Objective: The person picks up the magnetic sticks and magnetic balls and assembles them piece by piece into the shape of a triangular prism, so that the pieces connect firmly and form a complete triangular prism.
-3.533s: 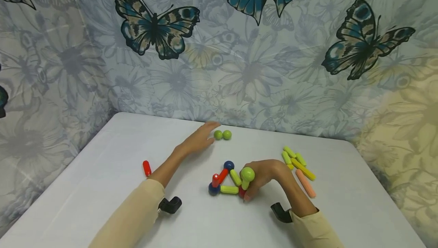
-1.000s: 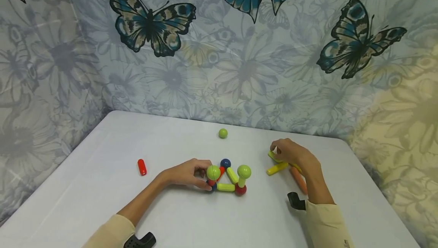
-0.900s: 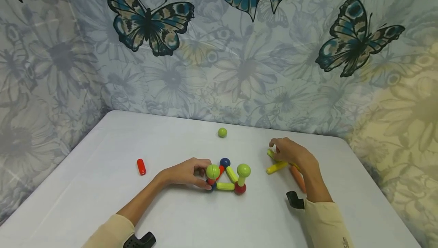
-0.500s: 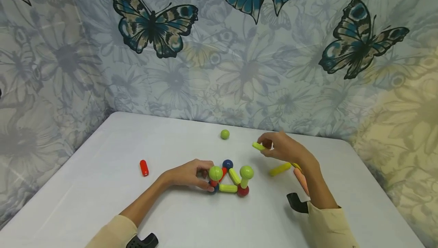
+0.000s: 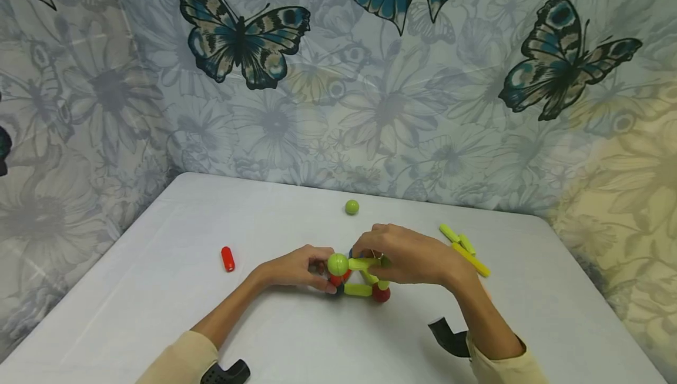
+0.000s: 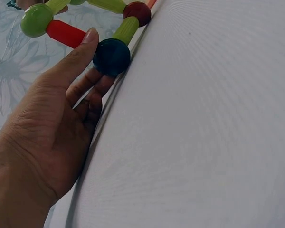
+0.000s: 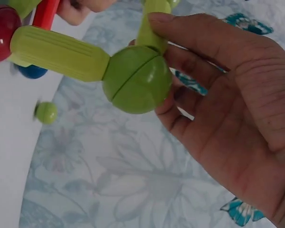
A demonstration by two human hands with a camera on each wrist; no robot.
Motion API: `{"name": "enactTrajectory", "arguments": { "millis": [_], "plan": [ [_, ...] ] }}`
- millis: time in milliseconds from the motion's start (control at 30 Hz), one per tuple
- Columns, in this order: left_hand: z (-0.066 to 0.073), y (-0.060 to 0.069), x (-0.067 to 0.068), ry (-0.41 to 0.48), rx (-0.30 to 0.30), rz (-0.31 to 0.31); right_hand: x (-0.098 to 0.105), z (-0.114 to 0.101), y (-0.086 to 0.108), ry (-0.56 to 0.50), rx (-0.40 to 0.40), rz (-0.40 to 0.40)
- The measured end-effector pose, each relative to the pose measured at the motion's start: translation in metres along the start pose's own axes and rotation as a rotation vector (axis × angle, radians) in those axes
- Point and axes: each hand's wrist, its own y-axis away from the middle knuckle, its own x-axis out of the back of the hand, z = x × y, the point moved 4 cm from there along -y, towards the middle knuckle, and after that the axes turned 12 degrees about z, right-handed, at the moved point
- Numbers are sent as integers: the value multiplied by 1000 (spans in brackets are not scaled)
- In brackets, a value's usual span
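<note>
The left hand (image 5: pixel 296 267) grips the near-left corner of a ball-and-rod frame; in the left wrist view its thumb lies on a red rod (image 6: pixel 64 34) and its fingers touch a dark blue ball (image 6: pixel 112 57). The red rod stands up to a green ball (image 5: pixel 338 264). Above the frame, the right hand (image 5: pixel 412 254) pinches a light green rod (image 5: pixel 362 264) lying level between that ball and a second green ball (image 7: pixel 137 78). An upright green rod (image 7: pixel 59 52) joins the second ball to a red ball (image 5: pixel 381 294). The right hand partly hides the far corner.
A loose green ball (image 5: pixel 351 207) lies near the white table's (image 5: pixel 254 196) back edge. On the left is a red rod (image 5: pixel 228 259). Light green rods (image 5: pixel 449 233) and a longer yellow rod (image 5: pixel 471 259) lie on the right, partly beside the right forearm.
The right hand has picked a light green rod from the right-hand group and brought it left over the frame. A green ball now tops the red rod. The left hand has moved from the back to that corner.
</note>
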Motion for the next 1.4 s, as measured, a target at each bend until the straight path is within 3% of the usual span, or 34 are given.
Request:
{"name": "enactTrajectory", "arguments": {
  "millis": [467, 633, 767, 867, 967, 1067, 1167, 1400],
  "plan": [
    [-1, -2, -2, 29, 6, -7, 2, 7, 3, 9, -34, -46],
    [-1, -2, -2, 15, -10, 12, 19, 18, 10, -59, -85, -12],
    [-2, -3, -2, 33, -2, 32, 36, 42, 24, -39, -264, -10],
    [-5, -2, -1, 55, 11, 48, 31, 69, 38, -2, -504, -147],
    [-7, -1, -1, 66, 28, 62, 14, 96, 48, 5, -718, -290],
    [-8, 0, -2, 70, 36, 65, -4, 115, 52, -7, -812, -344],
    [-9, 0, -2, 71, 35, 79, -17, 124, 50, -25, -782, -368],
    [-10, -1, 0, 90, 11, 127, -24, 124, 36, 74, -540, -343]
  ]
}}
